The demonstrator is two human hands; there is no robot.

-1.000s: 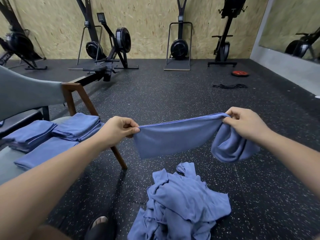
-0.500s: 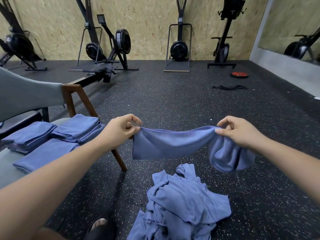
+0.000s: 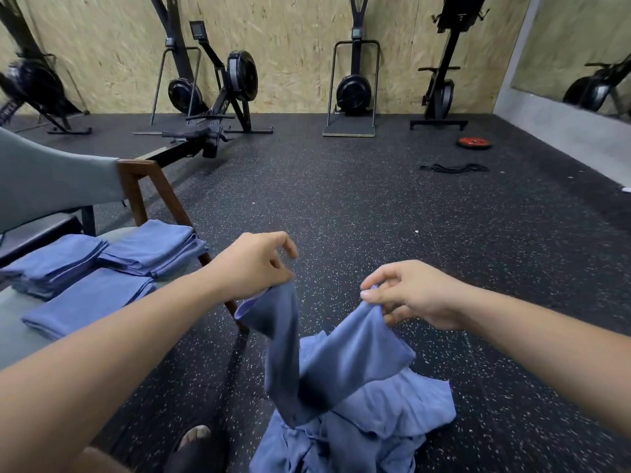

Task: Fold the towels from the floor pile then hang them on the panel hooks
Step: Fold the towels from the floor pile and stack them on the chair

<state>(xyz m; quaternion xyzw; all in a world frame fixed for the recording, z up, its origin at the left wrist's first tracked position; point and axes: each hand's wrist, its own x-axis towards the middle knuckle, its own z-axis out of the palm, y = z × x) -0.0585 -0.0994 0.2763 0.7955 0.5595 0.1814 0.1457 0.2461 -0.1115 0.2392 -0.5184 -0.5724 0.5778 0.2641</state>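
Note:
A blue towel (image 3: 327, 363) hangs slack in a V between my hands, its low fold sagging over the floor pile. My left hand (image 3: 252, 264) pinches one end of it at the fingertips. My right hand (image 3: 409, 291) pinches the other end between thumb and fingers. Below them a heap of crumpled blue towels (image 3: 382, 421) lies on the black speckled floor. Three stacks of folded blue towels (image 3: 150, 247) sit on the grey seat of a chair at my left. No panel or hooks are in view.
The wooden-framed grey chair (image 3: 136, 186) stands close at my left, its leg near the pile. Rowing machines (image 3: 218, 107) and other gym machines line the far plywood wall. A red weight plate (image 3: 474, 142) and a black band (image 3: 454, 168) lie on the floor far right. My sandalled foot (image 3: 194, 442) is beside the pile.
My hands have come closer together and dropped lower. The towel, stretched taut between them before, now sags in a deep V onto the pile.

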